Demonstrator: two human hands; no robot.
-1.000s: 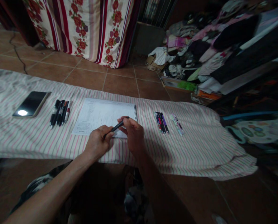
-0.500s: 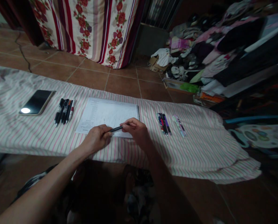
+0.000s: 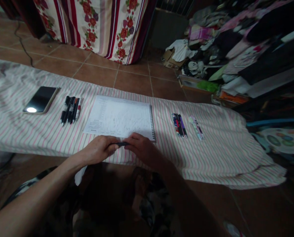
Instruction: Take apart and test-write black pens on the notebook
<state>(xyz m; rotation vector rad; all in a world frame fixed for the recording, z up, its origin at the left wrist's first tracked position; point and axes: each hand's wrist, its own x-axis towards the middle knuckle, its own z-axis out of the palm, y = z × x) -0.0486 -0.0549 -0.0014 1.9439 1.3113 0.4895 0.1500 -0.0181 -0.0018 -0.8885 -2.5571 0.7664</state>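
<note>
A dark pen (image 3: 122,144) lies level between my two hands, just in front of the near edge of a spiral notebook (image 3: 122,115). My left hand (image 3: 102,148) is closed on its left end. My right hand (image 3: 140,145) pinches the other end, so only a short middle stretch shows. Handwriting and printed lines cover parts of the notebook's page. Left of the notebook lies a group of black markers and pens (image 3: 70,110), one with a red and white barrel. To its right are several dark and purple pens (image 3: 179,126) and some pastel pens (image 3: 196,127).
A smartphone (image 3: 41,100) with a bright reflection lies at the left on the striped cloth (image 3: 218,148). Beyond the table hangs a floral curtain (image 3: 102,29). Piled clothes (image 3: 211,42) and a cardboard box (image 3: 173,59) fill the back right. A paint-palette-like tray (image 3: 285,140) is at the far right.
Both hands have drawn the pen from over the notebook page to its near edge, and they now sit closer together around it. The camera view has shifted slightly.
</note>
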